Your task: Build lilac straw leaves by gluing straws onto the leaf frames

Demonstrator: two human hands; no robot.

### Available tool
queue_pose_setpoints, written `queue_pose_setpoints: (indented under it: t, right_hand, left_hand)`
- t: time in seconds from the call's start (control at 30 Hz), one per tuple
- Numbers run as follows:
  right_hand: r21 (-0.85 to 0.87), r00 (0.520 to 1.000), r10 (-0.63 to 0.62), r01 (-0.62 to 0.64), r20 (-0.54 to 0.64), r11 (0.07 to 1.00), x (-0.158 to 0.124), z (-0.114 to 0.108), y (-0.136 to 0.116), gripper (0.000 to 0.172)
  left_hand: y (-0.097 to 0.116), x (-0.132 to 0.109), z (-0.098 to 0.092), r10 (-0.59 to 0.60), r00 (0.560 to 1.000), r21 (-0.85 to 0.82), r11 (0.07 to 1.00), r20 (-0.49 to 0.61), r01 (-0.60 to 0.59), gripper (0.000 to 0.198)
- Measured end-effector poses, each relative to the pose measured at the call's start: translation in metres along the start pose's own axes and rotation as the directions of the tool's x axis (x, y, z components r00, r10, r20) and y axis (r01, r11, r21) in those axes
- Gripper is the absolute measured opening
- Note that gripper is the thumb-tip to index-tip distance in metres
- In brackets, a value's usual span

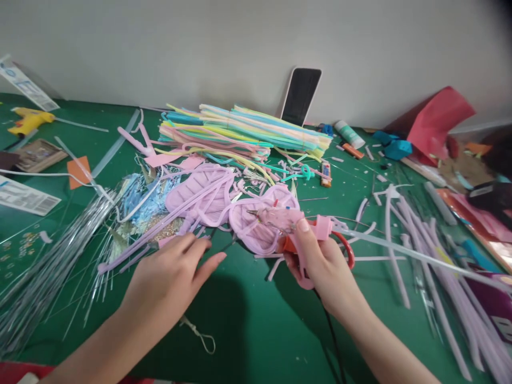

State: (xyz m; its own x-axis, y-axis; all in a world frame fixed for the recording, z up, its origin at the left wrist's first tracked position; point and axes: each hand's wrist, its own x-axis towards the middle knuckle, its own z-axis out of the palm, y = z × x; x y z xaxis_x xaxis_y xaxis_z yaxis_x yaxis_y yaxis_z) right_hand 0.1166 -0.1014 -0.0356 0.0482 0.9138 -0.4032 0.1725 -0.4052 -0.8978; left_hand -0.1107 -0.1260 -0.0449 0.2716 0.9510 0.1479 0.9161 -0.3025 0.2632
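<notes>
The left grip (170,266) is palm down, thumb (210,266) apart from bent fingers (196,249); the right grip (322,258) curls closed, thumb uppermost.

The right hand (320,256) hides part of the handle of the pink glue gun (282,217). Hand and gun also cover some of a red loop (351,255), so what it belongs to is unclear. Whether the left hand (170,272) grips anything beneath its curled fingers cannot be told. Pipe cleaners (244,128) block the foot of the phone (301,96). The clear glue stick (420,253) runs past the right edge, where a purple box (490,304) is cut off. Silver strands (52,277) leave at the left.
</notes>
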Motion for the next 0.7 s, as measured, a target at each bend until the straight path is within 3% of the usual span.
queue_pose_setpoints:
  t: [0.1, 0.23, 0.37, 0.53, 0.7]
  right_hand:
    - [-0.018, 0.999, -0.029, 0.030, 0.030, 0.999, 0.009, 0.005, 0.001, 0.064]
    - [-0.058, 0.999, -0.024, 0.027, 0.044, 0.998, 0.015, 0.010, -0.002, 0.063]
    - [-0.029, 1.000, 0.015, -0.014, 0.028, 0.999, 0.018, 0.010, -0.005, 0.062]
    - [-0.030, 1.000, 0.021, -0.021, 0.007, 0.999, 0.021, 0.007, -0.005, 0.063]
    - [-0.052, 1.000, 0.011, -0.011, 0.004, 0.999, 0.018, 0.006, -0.006, 0.063]
  left_hand:
    - [-0.008, 0.005, 0.004, -0.013, 0.991, -0.054, 0.998, 0.134, 0.020, 0.030]
    - [-0.007, 0.019, 0.007, -0.019, 0.963, -0.271, 0.958, 0.269, 0.095, 0.019]
    - [-0.012, 0.022, 0.008, -0.004, 0.958, -0.483, 0.863, 0.287, 0.148, 0.022]
    - [-0.015, 0.017, 0.008, -0.017, 0.955, -0.608, 0.767, 0.297, 0.202, 0.024]
    - [-0.016, 0.017, 0.006, -0.038, 0.916, -0.669, 0.671, 0.398, 0.319, 0.024]
